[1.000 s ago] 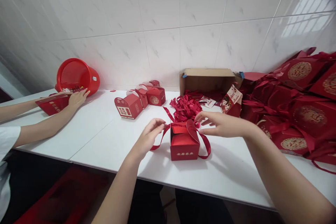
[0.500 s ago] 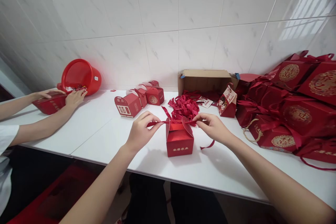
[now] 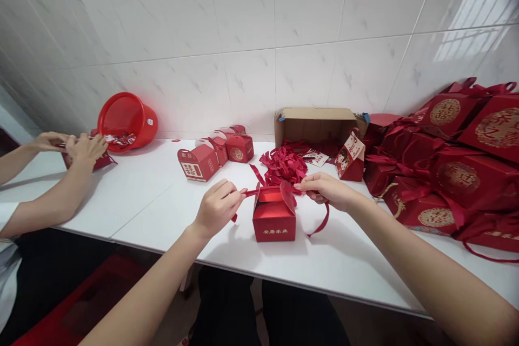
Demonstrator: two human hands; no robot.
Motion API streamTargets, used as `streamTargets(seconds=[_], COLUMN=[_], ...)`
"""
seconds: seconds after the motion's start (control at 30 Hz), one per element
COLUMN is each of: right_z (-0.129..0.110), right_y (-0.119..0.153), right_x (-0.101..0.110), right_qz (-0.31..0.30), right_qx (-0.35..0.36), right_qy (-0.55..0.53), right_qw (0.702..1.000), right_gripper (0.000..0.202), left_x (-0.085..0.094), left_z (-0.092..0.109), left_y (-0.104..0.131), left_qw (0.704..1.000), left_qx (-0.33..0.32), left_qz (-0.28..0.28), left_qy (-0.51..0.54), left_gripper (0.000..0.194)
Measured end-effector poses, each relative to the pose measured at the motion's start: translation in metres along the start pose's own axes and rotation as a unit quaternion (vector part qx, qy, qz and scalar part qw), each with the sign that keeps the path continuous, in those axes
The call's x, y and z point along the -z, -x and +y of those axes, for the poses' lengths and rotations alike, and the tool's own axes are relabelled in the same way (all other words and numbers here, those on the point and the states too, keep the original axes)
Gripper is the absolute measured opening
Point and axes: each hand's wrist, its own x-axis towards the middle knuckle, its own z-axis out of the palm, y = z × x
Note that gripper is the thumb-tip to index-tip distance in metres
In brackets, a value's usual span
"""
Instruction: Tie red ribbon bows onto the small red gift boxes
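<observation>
In front of me on the white table stands a small red gift box (image 3: 274, 226) with gold characters and two rounded upright flaps. A dark red ribbon (image 3: 252, 192) runs across the top of the box, between the flaps. My left hand (image 3: 220, 208) is closed on the ribbon to the left of the box, with a short tail hanging below the fingers. At the right flap my right hand (image 3: 324, 191) pinches the same ribbon; its loose end curls down to the table. Just behind the box lies a heap of red ribbons (image 3: 284, 165).
Several red boxes (image 3: 200, 163) stand at the back left of mine. An open cardboard carton (image 3: 318, 113) sits against the wall, and a pile of ribboned red boxes (image 3: 458, 173) fills the right. At left, a co-worker's hands (image 3: 83, 147) handle a red box beside a red bucket (image 3: 150, 121).
My left hand has turned over more and my right hand has come closer to the flap. The box has shifted slightly left. The co-worker's hands and box have moved left, away from the bucket.
</observation>
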Motion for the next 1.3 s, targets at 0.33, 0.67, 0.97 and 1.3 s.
streamTargets(seconds=[0.33, 0.67, 0.97, 1.3], right_z=[0.049, 0.037, 0.041, 0.067], right_y=[-0.006, 0.013, 0.051, 0.032], right_x=[0.006, 0.012, -0.014, -0.051], right_qz=[-0.076, -0.011, -0.05, 0.114], right_qx=[-0.022, 0.004, 0.067, -0.016], right_qy=[-0.028, 0.153, 0.245, -0.079], right_qw=[0.996, 0.988, 0.966, 0.99], right_gripper=[0.035, 0.025, 0.023, 0.053], left_x=[-0.019, 0.002, 0.025, 0.004], left_z=[0.012, 0.038, 0.064, 0.072], left_y=[0.029, 0.04, 0.055, 0.042], left_qw=[0.978, 0.977, 0.972, 0.774], left_qx=[0.151, 0.156, 0.12, 0.504], left_qz=[0.019, -0.008, -0.185, -0.066], left_qy=[0.144, 0.146, 0.085, 0.378], left_gripper=[0.018, 0.009, 0.019, 0.043])
